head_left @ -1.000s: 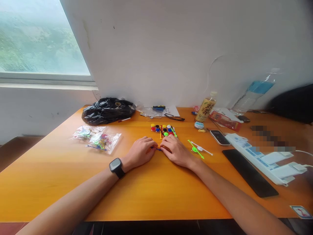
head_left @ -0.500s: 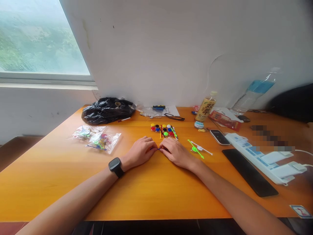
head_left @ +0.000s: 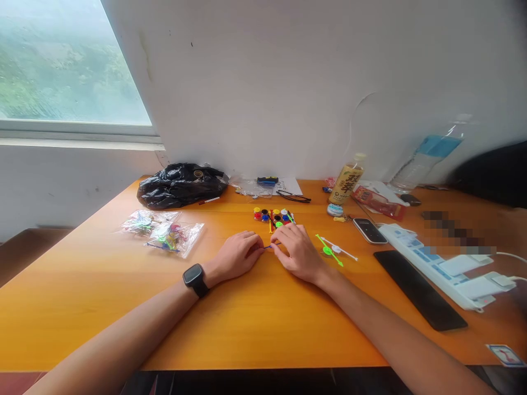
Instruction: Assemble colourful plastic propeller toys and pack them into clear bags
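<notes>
A thin blue plastic arrow (head_left: 267,247) spans the gap between my hands, just above the table or on it. My left hand (head_left: 242,253) is closed on its left end, thumb and fingers pinched together. My right hand (head_left: 300,253) has its thumb and forefinger tips around the other part, and blue shows through the gap between them. Just beyond my right fingers lie several small coloured round spinner pieces (head_left: 278,218), in yellow, black, red, blue and green. Right of that hand, a green arrow spinner (head_left: 328,250) and a white arrow spinner (head_left: 336,249) lie crossed.
Clear bags of coloured parts (head_left: 175,238) lie to the left, with a black plastic bag (head_left: 181,186) behind. On the right are a power strip (head_left: 428,263), a dark phone (head_left: 420,288), a white-edged device (head_left: 369,230) and a tea bottle (head_left: 346,181). Glasses (head_left: 294,196) rest near the wall.
My right hand has lifted slightly and its fingers have loosened, so more of the blue arrow shows. The left hand stays almost where it was.
</notes>
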Action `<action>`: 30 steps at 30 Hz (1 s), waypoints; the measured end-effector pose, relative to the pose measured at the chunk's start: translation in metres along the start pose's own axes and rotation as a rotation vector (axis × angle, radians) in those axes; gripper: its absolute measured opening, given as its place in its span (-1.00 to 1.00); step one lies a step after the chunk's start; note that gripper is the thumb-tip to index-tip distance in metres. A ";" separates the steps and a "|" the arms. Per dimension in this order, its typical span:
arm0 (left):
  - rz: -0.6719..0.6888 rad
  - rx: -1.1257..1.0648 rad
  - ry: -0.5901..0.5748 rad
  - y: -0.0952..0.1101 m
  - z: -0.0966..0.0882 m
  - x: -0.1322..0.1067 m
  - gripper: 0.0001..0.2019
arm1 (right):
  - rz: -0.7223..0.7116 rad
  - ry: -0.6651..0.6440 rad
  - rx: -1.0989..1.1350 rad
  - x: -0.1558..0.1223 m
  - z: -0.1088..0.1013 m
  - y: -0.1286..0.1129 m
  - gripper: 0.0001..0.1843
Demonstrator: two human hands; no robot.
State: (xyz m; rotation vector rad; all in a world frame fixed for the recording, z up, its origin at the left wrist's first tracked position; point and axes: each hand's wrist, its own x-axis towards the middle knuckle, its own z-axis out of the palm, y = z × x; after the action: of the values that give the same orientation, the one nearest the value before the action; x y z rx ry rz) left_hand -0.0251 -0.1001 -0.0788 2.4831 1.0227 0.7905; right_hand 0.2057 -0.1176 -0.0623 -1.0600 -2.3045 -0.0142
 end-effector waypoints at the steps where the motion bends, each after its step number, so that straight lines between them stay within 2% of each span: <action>1: -0.034 -0.028 0.004 0.001 -0.001 0.000 -0.89 | 0.027 0.082 0.009 0.001 0.000 -0.002 -0.96; 3: -0.103 -0.105 0.016 0.002 -0.003 0.000 -0.87 | 0.081 0.203 0.072 0.001 0.000 -0.006 -0.98; 4: -0.130 -0.155 0.025 0.003 -0.004 0.000 -0.86 | 0.101 0.219 0.125 0.000 0.001 -0.007 -0.96; 8: -0.171 -0.390 0.067 0.004 -0.009 0.001 -0.77 | 0.157 0.073 0.429 -0.002 0.009 -0.008 -0.98; 11: -0.173 -0.501 0.068 0.004 -0.011 0.002 -0.69 | 0.192 -0.048 0.658 -0.003 0.017 -0.006 -0.90; 15: -0.178 -0.567 0.053 0.002 -0.012 0.004 -0.62 | 0.241 -0.107 0.794 -0.002 0.021 -0.007 -0.83; 18: -0.186 -0.564 0.057 0.004 -0.012 0.004 -0.58 | 0.221 -0.029 0.734 -0.002 0.020 -0.007 -0.82; 22: -0.211 -0.431 0.063 0.008 -0.013 0.004 -0.56 | 0.202 0.111 0.451 -0.001 0.016 0.000 -0.83; 25: -0.199 -0.356 0.016 0.009 -0.011 0.003 -0.60 | 0.196 0.085 0.283 -0.001 0.015 0.008 -0.86; 30: -0.151 -0.266 -0.018 0.007 -0.007 0.003 -0.73 | 0.206 -0.003 0.173 -0.001 0.019 0.018 -0.91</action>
State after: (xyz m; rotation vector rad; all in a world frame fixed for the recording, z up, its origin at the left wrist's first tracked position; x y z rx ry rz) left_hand -0.0245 -0.1020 -0.0688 2.1586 1.0129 0.7987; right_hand 0.2087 -0.1017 -0.0825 -1.2000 -2.1440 0.2640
